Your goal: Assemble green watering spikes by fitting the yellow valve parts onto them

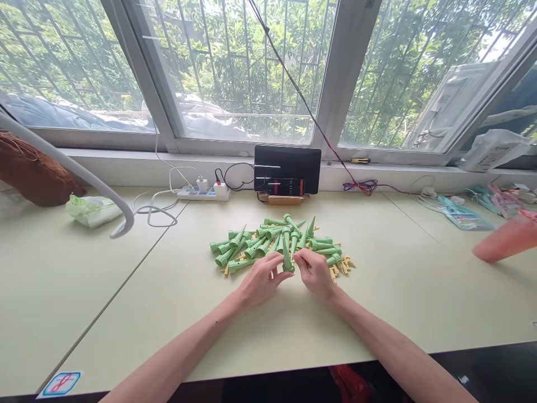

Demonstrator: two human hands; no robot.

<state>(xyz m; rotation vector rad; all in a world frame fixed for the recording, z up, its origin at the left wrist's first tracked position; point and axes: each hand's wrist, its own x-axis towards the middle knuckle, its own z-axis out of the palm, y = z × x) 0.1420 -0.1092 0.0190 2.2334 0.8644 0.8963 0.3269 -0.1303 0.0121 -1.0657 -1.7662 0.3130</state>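
Observation:
My left hand is closed on a green plastic watering spike, which stands with its tip up and its wide capped end down by my thumb. Close beside it, my right hand has its fingers pinched together near the spike; what they hold, if anything, is too small to make out. Just beyond both hands lies a heap of similar green spikes, hollow cones with wide ribbed ends. Small yellow plastic pieces are scattered under and around the heap, mostly on its right side.
Behind the heap, a phone leans against a dark tablet. A power strip with plugs and white cables lies to the left, near a green-white packet. At right are a pink-red cylinder and blue pouch.

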